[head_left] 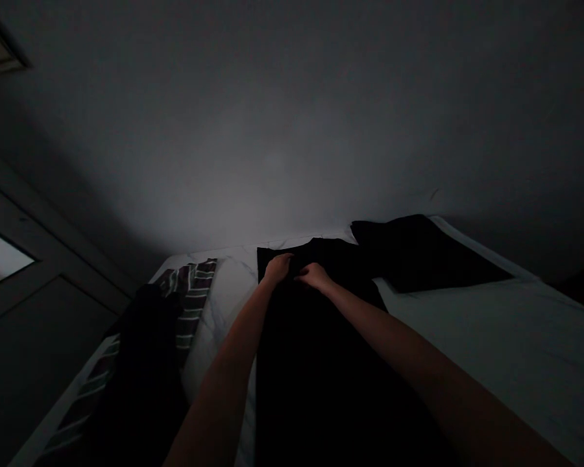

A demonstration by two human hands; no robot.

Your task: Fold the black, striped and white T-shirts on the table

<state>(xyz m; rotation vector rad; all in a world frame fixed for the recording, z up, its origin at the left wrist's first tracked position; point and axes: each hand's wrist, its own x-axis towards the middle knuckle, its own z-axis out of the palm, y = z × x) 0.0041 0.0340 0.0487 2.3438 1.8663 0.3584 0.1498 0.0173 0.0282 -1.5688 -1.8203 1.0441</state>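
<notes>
A long black garment lies spread over a pale marble-patterned sheet, running from its far edge toward me. Near the garment's far end, my left hand has its fingers bent and closed on the dark cloth. Just to the right, my right hand pinches at the same cloth, thumb and fingers close together. A small gap separates the two hands. The light is so dim that folds, seams and the exact kind of garment cannot be made out, and the fingertips blend into the black fabric.
On the right, a folded black cloth lies by the wall, meeting the garment's edge. To the left are a striped cloth and a dark garment over it. The bare grey wall rises behind; a door stands at far left.
</notes>
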